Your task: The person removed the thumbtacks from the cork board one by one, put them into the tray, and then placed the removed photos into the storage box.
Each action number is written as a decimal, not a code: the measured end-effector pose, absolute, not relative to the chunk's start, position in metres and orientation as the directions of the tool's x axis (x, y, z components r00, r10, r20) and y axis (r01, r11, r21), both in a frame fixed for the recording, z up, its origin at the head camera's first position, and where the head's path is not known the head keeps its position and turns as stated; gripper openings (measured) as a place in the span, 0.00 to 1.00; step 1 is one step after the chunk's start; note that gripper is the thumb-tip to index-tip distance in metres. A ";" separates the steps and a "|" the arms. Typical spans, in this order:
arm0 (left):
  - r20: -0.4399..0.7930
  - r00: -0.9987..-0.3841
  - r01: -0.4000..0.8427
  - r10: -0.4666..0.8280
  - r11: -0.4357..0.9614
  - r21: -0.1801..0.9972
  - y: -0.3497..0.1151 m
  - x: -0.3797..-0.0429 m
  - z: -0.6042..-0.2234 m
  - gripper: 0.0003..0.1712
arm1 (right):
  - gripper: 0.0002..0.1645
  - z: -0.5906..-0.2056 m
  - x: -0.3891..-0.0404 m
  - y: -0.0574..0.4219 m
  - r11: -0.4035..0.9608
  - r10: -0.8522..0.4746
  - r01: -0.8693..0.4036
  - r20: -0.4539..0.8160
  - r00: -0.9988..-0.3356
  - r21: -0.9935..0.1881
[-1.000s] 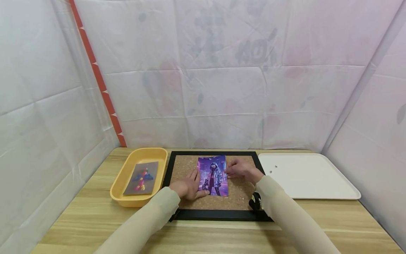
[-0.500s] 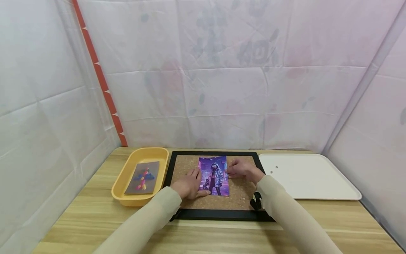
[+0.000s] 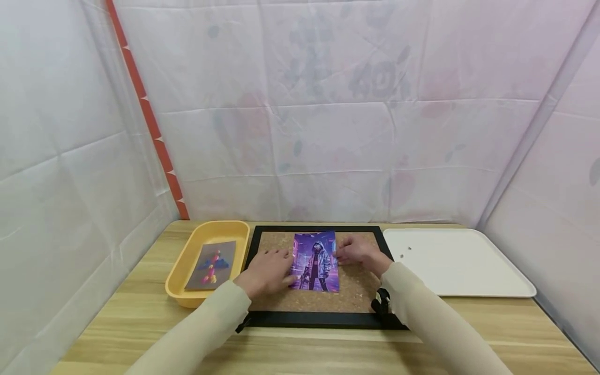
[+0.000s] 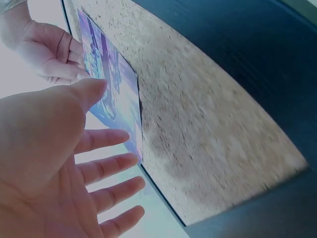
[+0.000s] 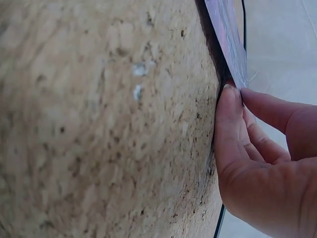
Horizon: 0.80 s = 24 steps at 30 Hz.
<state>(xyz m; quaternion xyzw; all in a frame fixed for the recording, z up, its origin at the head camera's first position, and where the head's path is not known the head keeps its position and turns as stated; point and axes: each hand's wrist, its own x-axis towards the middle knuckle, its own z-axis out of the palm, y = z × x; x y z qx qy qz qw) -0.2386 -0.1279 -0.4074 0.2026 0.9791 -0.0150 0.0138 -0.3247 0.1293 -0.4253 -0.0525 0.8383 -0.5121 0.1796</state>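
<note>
Purple photo print (image 3: 316, 261) lay on the black-framed cork board (image 3: 356, 285). Left hand (image 3: 264, 270) was released, fingers straight beside its left edge. Right hand (image 3: 358, 252) pinched the right edge.

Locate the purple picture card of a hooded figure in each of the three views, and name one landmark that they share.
Head: the purple picture card lies mid-frame on the cork board, between both hands.
Left wrist: upper left, a slanted strip past the left hand.
Right wrist: top right, only its edge above the right hand.
Shared landmark: the black-framed cork board.
</note>
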 end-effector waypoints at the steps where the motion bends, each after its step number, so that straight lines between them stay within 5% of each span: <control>1: -0.025 -0.916 0.402 0.401 0.915 -0.029 -0.130 -0.238 -0.407 0.33 | 0.04 -0.424 -0.324 0.129 0.476 -0.271 0.097 -0.251 -0.929 -0.874; 9: -0.034 -0.909 0.416 0.414 0.907 -0.063 -0.149 -0.232 -0.401 0.20 | 0.06 -0.417 -0.321 0.130 0.418 -0.307 0.099 -0.243 -0.920 -0.903; 24: -0.028 -0.887 0.458 0.460 0.887 0.064 -0.168 -0.230 -0.397 0.27 | 0.11 -0.398 -0.310 0.139 0.316 -0.353 0.084 -0.199 -0.914 -0.945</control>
